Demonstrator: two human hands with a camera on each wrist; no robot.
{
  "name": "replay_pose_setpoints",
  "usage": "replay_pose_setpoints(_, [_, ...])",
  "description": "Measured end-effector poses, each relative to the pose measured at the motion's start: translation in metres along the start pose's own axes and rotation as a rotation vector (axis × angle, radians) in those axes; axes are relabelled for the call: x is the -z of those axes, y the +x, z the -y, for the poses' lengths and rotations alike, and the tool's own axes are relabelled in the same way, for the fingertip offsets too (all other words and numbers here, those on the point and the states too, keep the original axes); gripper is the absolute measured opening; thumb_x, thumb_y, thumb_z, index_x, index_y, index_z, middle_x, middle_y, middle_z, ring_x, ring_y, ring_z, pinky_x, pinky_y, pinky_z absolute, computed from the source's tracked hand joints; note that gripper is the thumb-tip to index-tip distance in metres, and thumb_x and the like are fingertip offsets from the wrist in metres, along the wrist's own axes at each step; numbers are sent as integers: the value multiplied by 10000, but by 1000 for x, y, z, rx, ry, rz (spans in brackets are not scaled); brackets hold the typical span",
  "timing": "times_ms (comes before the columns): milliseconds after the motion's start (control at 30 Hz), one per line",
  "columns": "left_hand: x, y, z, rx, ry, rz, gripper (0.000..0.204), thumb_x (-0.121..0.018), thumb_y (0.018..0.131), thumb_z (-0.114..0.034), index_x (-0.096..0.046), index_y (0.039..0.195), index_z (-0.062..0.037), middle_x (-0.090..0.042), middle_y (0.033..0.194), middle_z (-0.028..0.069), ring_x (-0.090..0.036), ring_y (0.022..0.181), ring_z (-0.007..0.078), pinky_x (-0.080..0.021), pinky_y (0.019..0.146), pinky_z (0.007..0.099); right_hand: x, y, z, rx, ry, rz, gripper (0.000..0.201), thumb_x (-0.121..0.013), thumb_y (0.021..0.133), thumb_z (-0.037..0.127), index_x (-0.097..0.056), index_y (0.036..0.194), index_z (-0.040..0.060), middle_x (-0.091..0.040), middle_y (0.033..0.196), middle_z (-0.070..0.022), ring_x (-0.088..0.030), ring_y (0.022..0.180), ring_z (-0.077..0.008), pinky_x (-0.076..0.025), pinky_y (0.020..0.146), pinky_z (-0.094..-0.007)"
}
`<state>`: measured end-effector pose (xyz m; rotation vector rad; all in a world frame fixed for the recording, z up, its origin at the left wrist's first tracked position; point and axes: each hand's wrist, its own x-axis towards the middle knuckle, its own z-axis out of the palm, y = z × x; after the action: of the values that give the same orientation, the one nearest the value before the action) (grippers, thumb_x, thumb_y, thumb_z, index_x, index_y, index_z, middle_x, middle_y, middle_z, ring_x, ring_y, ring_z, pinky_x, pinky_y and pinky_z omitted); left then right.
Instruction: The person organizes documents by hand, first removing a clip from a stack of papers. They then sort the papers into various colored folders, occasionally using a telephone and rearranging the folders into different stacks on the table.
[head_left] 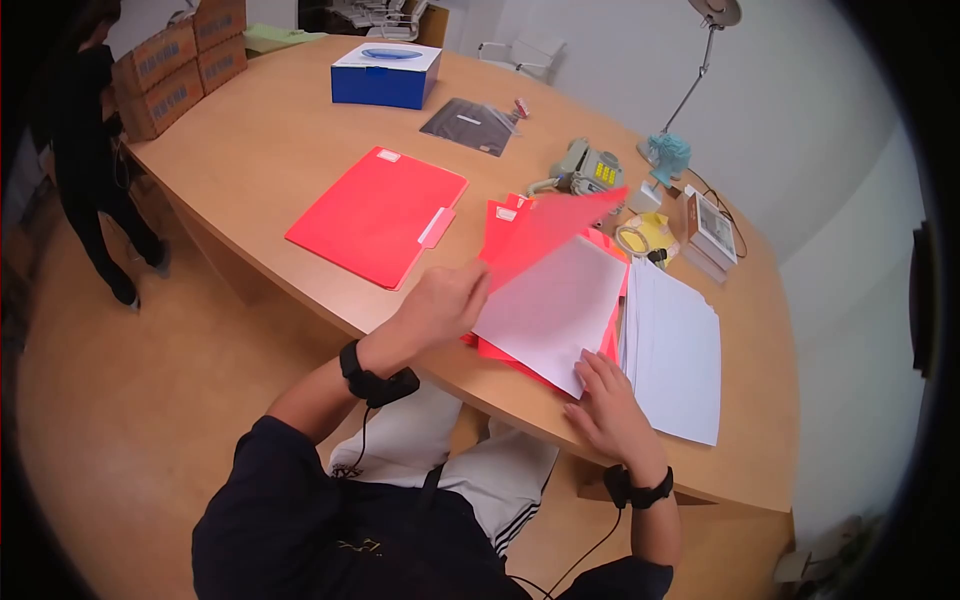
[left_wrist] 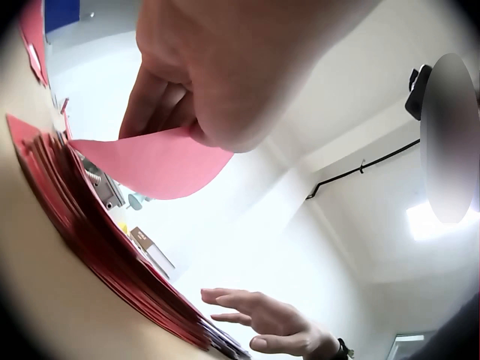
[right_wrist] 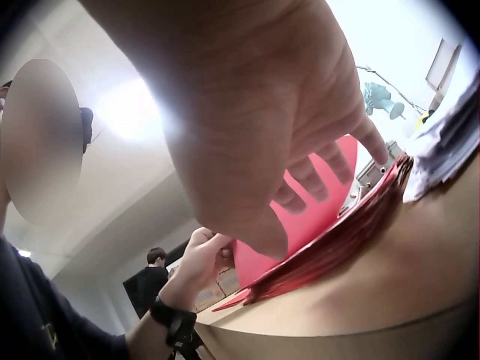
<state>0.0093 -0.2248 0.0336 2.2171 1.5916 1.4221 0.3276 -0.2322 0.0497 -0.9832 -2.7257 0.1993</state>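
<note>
In the head view my left hand (head_left: 440,305) pinches the edge of a red folder's cover (head_left: 548,232) and holds it raised at a slant. Under that cover lies a white sheet (head_left: 555,308), on top of a stack of red folders (left_wrist: 112,244) seen side-on in the left wrist view. My right hand (head_left: 612,412) has its fingers extended, fingertips at the sheet's near right corner, and grips nothing. The left wrist view shows the cover bending down from the left fingers. To the right of the stack is a pile of white papers (head_left: 680,365).
A separate red folder (head_left: 372,220) lies closed at left. Farther back are a blue-and-white box (head_left: 385,85), a dark flat packet (head_left: 470,125), a telephone (head_left: 590,168), a yellow item with a tape roll (head_left: 648,235), books (head_left: 710,235) and a lamp. Someone stands beside cardboard boxes (head_left: 180,70).
</note>
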Motion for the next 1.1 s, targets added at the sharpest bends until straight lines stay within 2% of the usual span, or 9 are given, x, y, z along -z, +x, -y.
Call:
replay_pose_setpoints(67, [10,-6,3,64,-1,-68,78,-576,931,-54,-608,948,15,-640,718,199,-676,642,307,-514,536,381,-7,5,-1,6,-13,7,495,-666,864,177,-501,1283,-29,-467,1403,-221,-414,1310,-442,-363,1089,-491])
replay_pose_setpoints(133, [13,-15,13,349,-506,-240,120,-546,974,-64,-601,919,27,-688,799,151,-694,684,199,-513,526,336,-13,5,-1,-2,-92,-3,464,-658,868,174,-517,1262,-28,-490,1379,-223,-438,1287,-447,-376,1076,-499])
replay_pose_setpoints(367, [45,-49,25,523,-344,-175,195,-581,955,-75,-590,804,48,-637,598,75,-634,587,93,-462,500,264,-11,3,-13,-23,-84,-20,399,-642,872,150,-547,1223,-14,-542,1326,-201,-492,1235,-426,-411,1046,-489])
replay_pose_setpoints(467, [54,-57,15,467,-212,-135,240,-620,925,-78,-563,720,34,-575,524,56,-592,515,110,-426,479,251,-5,3,-10,-46,-51,-9,361,-635,881,142,-567,1199,-13,-551,1320,-198,-493,1243,-419,-414,1049,-475])
replay_pose_setpoints(533, [61,-63,19,141,158,-227,240,-652,889,-84,-544,703,24,-524,491,59,-539,442,179,-426,484,275,-3,4,-8,-91,-2,-34,328,-634,888,144,-589,1170,-19,-562,1308,-207,-491,1252,-424,-413,1054,-471])
replay_pose_setpoints(700, [113,-41,92,419,223,-239,214,-668,881,-181,-615,903,25,-662,793,169,-646,709,304,-529,709,391,0,5,-6,-96,28,-19,318,-637,888,151,-600,1152,-23,-567,1300,-214,-491,1254,-431,-414,1057,-470])
replay_pose_setpoints(767, [130,-44,136,413,778,-93,462,-713,856,-340,-594,1131,11,-625,1132,233,-610,1043,369,-519,853,449,0,6,-6,-91,27,-20,321,-637,888,150,-598,1153,-25,-565,1300,-214,-492,1254,-431,-415,1056,-469])
replay_pose_setpoints(867, [149,-36,155,741,668,132,717,-765,784,-478,-535,1241,25,-537,1288,259,-514,1198,409,-497,916,468,0,7,-6,-96,25,-22,323,-637,879,140,-593,1154,-24,-567,1290,-213,-494,1251,-428,-414,1059,-468])
replay_pose_setpoints(1100, [153,-23,179,892,521,177,727,-824,714,-495,-585,1116,62,-653,1070,265,-637,1034,390,-527,838,441,-3,8,-8,-99,23,-25,327,-636,863,118,-583,1154,-23,-570,1271,-208,-498,1244,-424,-418,1059,-468])
